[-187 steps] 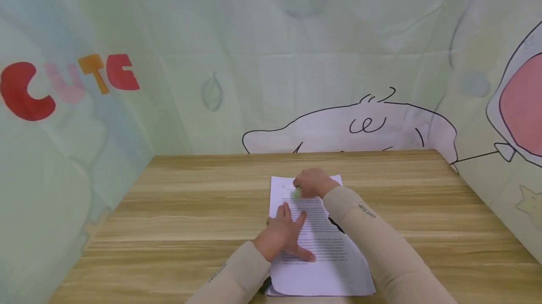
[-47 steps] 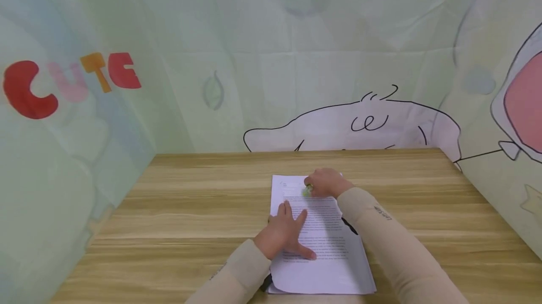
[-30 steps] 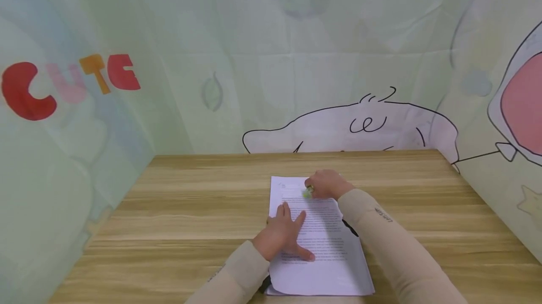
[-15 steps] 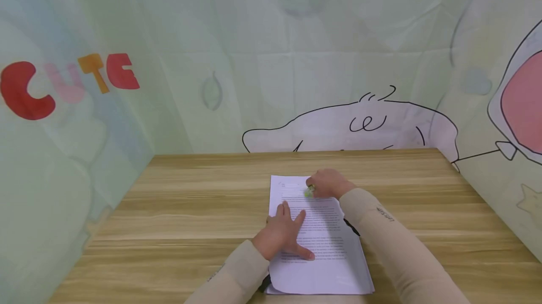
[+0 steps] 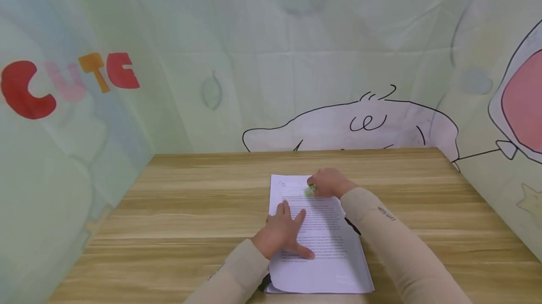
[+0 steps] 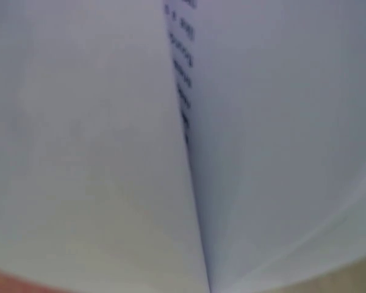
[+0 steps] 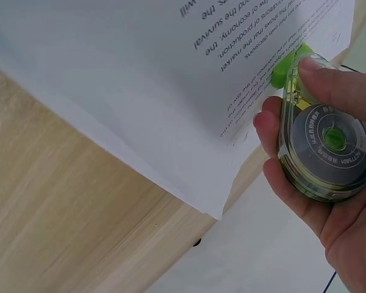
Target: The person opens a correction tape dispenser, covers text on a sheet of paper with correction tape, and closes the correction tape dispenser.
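Note:
A stack of printed paper sheets [image 5: 326, 276] lies on the wooden table. My left hand [image 5: 281, 233] rests flat on its left side, fingers and thumb spread. Near the top of the page, my right hand [image 5: 329, 183] grips a correction tape dispenser [image 7: 328, 146] with a clear body, a dark reel and a green tip. In the right wrist view the thumb presses its upper side and the fingers curl beneath; the green tip [image 7: 287, 68] is right at the printed lines. Blurred white sheets [image 6: 85, 146] fill the left wrist view, where the left hand itself is mostly hidden.
The wood-grain table [image 5: 203, 200] extends to both sides of the paper. Behind it hangs a pale green cloth backdrop [image 5: 190, 59] with cartoon drawings and "CUTE" lettering. A lower corner of the top sheet bulges up slightly near the left sleeve [image 5: 237, 271].
Over several seconds my right hand has moved the correction tape rightward along the upper lines, only slightly in the last second. My left hand has stayed in place on the paper.

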